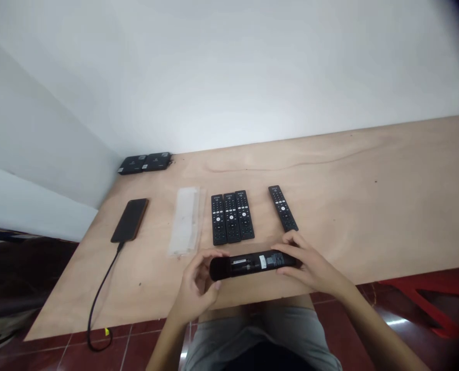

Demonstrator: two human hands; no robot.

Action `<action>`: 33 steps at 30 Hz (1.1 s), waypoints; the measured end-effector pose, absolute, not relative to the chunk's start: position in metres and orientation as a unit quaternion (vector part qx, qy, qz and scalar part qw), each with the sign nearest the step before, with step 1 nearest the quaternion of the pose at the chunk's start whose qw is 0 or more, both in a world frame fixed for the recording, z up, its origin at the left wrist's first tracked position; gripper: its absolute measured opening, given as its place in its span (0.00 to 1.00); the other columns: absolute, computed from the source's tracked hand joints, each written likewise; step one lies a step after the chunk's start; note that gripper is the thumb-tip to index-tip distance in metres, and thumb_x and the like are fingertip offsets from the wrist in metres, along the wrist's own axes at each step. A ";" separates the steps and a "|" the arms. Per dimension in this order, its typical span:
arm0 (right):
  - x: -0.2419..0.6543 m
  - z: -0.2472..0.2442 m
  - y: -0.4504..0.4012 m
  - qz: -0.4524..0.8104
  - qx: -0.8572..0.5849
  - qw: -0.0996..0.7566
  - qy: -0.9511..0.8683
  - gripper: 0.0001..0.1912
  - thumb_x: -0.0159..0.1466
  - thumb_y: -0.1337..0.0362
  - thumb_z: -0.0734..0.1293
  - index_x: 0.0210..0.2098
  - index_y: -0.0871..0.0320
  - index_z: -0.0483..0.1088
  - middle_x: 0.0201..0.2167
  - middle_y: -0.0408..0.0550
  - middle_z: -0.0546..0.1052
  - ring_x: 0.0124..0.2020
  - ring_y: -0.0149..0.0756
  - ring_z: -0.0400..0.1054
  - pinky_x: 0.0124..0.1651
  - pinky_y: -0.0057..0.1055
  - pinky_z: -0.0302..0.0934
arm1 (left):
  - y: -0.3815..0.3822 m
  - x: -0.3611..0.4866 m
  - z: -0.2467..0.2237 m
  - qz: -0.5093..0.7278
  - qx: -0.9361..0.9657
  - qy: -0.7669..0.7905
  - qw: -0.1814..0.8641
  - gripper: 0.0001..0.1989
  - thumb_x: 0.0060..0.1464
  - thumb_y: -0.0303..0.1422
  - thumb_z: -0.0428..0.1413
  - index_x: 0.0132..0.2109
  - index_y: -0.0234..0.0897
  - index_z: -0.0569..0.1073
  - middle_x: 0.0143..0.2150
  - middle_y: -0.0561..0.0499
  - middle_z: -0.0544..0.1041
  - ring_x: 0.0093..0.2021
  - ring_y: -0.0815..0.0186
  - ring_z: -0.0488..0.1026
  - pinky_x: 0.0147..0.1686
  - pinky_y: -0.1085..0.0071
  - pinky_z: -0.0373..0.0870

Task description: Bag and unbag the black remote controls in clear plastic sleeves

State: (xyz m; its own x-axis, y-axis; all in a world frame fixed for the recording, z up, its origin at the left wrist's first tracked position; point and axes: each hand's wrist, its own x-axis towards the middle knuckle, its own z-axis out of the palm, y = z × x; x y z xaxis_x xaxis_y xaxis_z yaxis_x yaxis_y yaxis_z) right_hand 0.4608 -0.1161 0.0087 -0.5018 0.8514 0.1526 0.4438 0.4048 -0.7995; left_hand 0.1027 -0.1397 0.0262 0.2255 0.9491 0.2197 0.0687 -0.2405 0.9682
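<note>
The left hand (196, 286) and right hand (308, 263) curl around opposite ends of a black remote (252, 264), held underside up above the bench (341, 206), near three side-by-side remotes (232, 217) and a lone remote (283, 208).

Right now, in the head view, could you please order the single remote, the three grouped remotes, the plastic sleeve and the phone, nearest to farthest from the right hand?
From the right hand:
1. Single remote, just ahead
2. Three grouped remotes, ahead-left
3. Plastic sleeve, further left
4. Phone, farthest left
</note>
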 end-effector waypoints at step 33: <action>0.450 0.017 -0.121 0.327 -0.398 0.258 -0.817 0.22 0.76 0.54 0.74 0.66 0.48 0.76 0.53 0.52 0.72 0.54 0.48 0.72 0.59 0.41 0.73 | -0.139 0.116 0.014 0.361 0.768 0.433 0.303 0.25 0.65 0.29 0.69 0.65 0.52 0.82 0.55 0.46 0.74 0.57 0.56 0.78 0.60 0.56 0.81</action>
State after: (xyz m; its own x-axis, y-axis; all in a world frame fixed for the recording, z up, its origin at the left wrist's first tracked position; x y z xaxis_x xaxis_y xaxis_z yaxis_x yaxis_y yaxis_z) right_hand 0.4500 -0.1212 0.0174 -0.5499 0.8195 0.1614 0.4827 0.4695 -0.7393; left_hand 0.1163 -0.1386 0.0144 0.3632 0.8846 0.2924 0.4472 -0.4408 0.7783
